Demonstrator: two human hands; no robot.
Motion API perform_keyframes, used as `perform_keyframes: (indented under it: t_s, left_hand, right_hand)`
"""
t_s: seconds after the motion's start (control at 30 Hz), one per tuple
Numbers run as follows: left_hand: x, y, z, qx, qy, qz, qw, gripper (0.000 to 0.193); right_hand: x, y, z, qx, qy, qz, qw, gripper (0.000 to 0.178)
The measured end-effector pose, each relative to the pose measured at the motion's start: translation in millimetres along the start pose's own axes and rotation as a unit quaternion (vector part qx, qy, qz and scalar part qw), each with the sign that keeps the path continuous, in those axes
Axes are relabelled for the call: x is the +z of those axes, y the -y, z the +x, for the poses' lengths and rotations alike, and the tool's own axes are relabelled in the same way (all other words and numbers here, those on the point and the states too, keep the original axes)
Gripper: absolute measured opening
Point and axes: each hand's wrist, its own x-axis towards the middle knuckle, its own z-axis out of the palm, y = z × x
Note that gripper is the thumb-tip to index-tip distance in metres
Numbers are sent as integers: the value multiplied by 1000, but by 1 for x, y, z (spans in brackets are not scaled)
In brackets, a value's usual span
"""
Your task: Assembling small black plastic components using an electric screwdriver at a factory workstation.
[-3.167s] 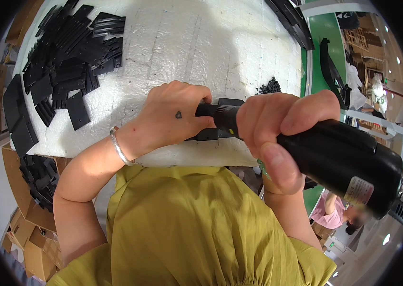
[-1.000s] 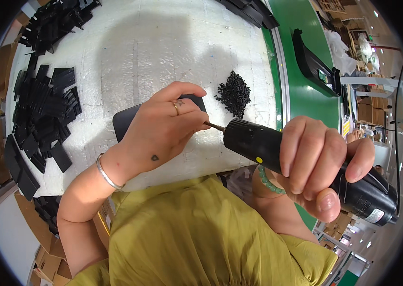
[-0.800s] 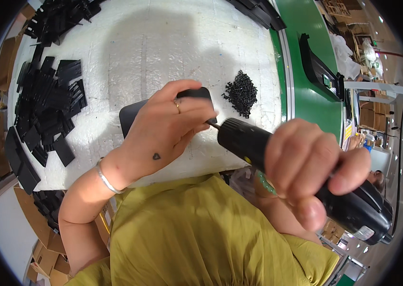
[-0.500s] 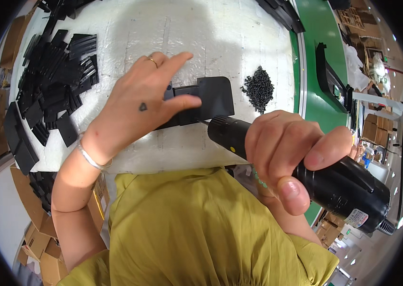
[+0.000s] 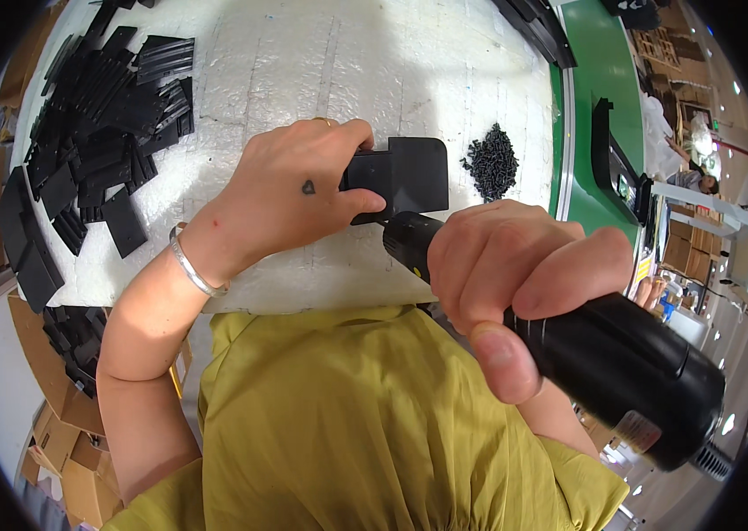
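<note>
A flat black plastic part [image 5: 420, 175] with a rounded corner lies on the white-covered table, in front of my body. My left hand [image 5: 281, 186] is closed on its left end, thumb along the near side and fingers at the far side, partly hidden. My right hand [image 5: 516, 274] is wrapped round a black electric screwdriver [image 5: 626, 376], held slanting with its nose toward the part. The tip reaches the part's near edge close to my left thumb; I cannot tell whether it sits in a screw. Beyond my right hand lies a heap of small black screws [image 5: 491, 165].
Many black plastic pieces [image 5: 95, 133] are piled on the table's left side. Long black parts [image 5: 533, 31] lie at the far right corner. A green surface [image 5: 586, 168] beyond the right edge carries a black frame piece [image 5: 609, 159]. Cardboard boxes [image 5: 86, 478] stand lower left.
My left hand has gone from spread fingers over the part to gripping its left end. The part has shifted slightly right. The screwdriver's rear end has swung down a little.
</note>
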Motion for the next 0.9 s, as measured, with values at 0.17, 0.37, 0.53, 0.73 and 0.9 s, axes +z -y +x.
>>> perform_keyframes:
  t_s: [0.17, 0.37, 0.53, 0.73, 0.9]
  left_hand:
    - [-4, -6, 4, -10, 18, -1, 1000, 35]
    - [-7, -7, 8, -35, 46, -6, 998, 34]
    - [-10, -5, 11, -69, 74, -2, 995, 36]
    - [-18, -14, 4, -118, -95, -326, 933, 40]
    - [-13, -49, -6, -80, -182, -552, 810, 48]
  right_hand:
    - [1, 8, 4, 5, 49, -21, 999, 30]
    - [8, 6, 6, 7, 17, -26, 999, 29]
    - [7, -6, 1, -28, -36, 28, 999, 26]
    - [-9, 17, -10, -85, -270, 70, 956, 48]
    - [-9, -8, -11, 153, -283, -60, 945, 67]
